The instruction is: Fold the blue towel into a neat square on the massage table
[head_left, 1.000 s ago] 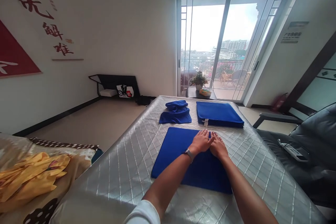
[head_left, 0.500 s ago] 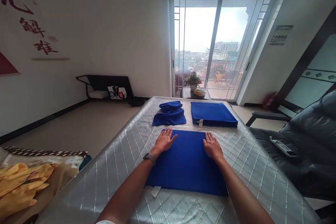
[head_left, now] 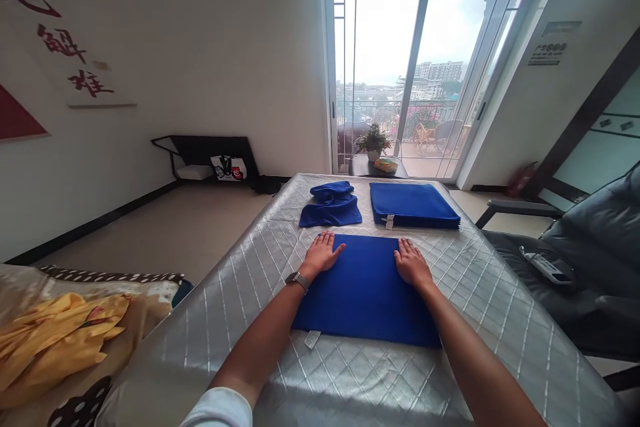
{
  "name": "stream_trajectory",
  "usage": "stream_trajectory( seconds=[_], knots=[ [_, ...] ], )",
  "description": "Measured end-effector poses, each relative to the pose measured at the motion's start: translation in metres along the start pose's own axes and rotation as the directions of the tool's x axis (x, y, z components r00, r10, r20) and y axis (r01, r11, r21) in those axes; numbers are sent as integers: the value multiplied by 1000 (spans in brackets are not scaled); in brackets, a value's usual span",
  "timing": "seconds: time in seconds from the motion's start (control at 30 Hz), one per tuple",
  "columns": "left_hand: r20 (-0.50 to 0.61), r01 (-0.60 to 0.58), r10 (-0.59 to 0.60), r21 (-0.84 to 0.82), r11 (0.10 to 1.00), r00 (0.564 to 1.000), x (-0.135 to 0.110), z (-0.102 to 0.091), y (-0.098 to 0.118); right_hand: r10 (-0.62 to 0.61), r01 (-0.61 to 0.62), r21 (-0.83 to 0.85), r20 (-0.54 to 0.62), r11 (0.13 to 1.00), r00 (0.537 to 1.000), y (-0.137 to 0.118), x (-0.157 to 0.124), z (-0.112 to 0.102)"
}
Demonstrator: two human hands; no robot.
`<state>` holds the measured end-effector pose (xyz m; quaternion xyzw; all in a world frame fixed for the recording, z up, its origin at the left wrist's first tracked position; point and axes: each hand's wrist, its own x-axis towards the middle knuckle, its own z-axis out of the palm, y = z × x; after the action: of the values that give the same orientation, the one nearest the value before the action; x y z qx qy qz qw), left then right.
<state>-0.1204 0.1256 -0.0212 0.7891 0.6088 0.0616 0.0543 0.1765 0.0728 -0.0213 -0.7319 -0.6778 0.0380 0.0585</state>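
A blue cloth lies flat and squared on the silver quilted table cover, its white tag sticking out at the near left edge. My left hand rests palm down on the cloth's far left corner, fingers stretched out. On the far right corner lies my right hand, also flat with fingers extended. Just beyond the hands are a crumpled blue cloth on the left and a neat stack of folded blue cloths on the right, with a white tag at its near edge.
The quilted cover spans the whole table. To the right stands a dark armchair with a white remote-like device on it. Yellow cloth lies at the lower left. A potted plant stands beyond the table, before the glass doors.
The view has tilted down and shifted slightly, so everything appears higher and a little to the right. Both hands stay flat on the same corners of the cloth.
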Motion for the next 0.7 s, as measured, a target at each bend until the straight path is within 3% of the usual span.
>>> stream_trajectory(
  seconds=[0.07, 0.13, 0.23, 0.33, 0.43, 0.53, 0.7],
  knots=[
    [3, 51, -51, 10, 999, 999, 3, -4, 10, 1, -1, 0, -5, 1000, 1000, -1, 0, 0],
    [-24, 59, -59, 9, 998, 998, 6, -5, 34, 2, -2, 6, -8, 1000, 1000, -2, 0, -1],
    [-57, -111, 109, -40, 993, 992, 10, 2, 96, 4, -4, 16, -7, 1000, 1000, -1, -1, -2],
    [-69, -327, 322, -106, 939, 944, 11, 18, 164, -38, 38, -9, -2, 999, 999, 5, -3, 0],
    [-96, -385, 374, -136, 913, 922, 10, 31, 201, -103, 103, -54, 2, 993, 995, 10, -5, 3],
    [-108, -345, 332, -140, 928, 937, 8, 35, 193, -74, 74, -50, -2, 996, 997, 9, -4, 4],
    [-61, -193, 187, -112, 975, 980, 2, 19, 115, -13, 13, -8, -13, 1000, 1000, 1, 1, 1]
  ],
)
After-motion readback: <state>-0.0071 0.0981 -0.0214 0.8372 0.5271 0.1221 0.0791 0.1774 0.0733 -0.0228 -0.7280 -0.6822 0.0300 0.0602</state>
